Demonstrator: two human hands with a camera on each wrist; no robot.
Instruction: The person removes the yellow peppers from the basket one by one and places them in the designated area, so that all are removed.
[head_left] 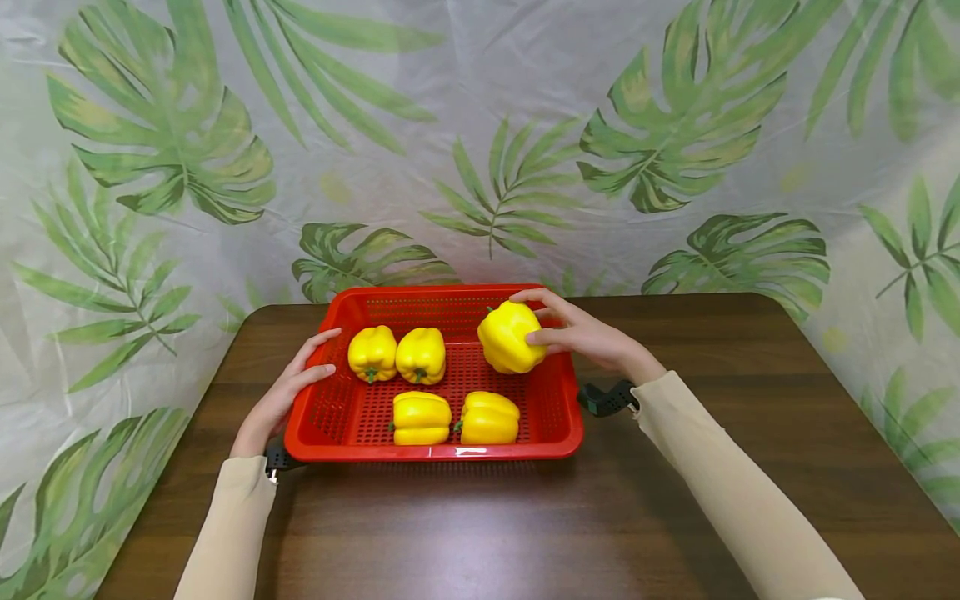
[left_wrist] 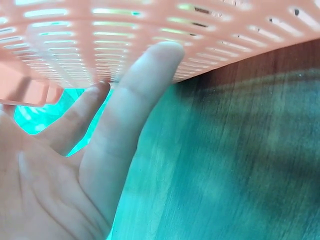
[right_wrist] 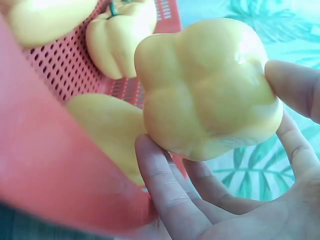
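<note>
A red perforated basket stands on the table with several yellow bell peppers inside. Two of these, a left pepper and its neighbour, sit in the back row. In front lie another pepper and one beside it, stems pointing left. My right hand holds a further yellow bell pepper over the basket's right end, thumb and fingers spread round it; its lobed bottom faces the right wrist camera. At the basket's left side, my left hand touches it with extended fingers, seen against the slotted wall.
Below the basket is a dark brown wooden table, its surface extending to both sides and the front. Behind it hangs a pale leaf-patterned cloth. A black wrist mount sits close to the basket's right side.
</note>
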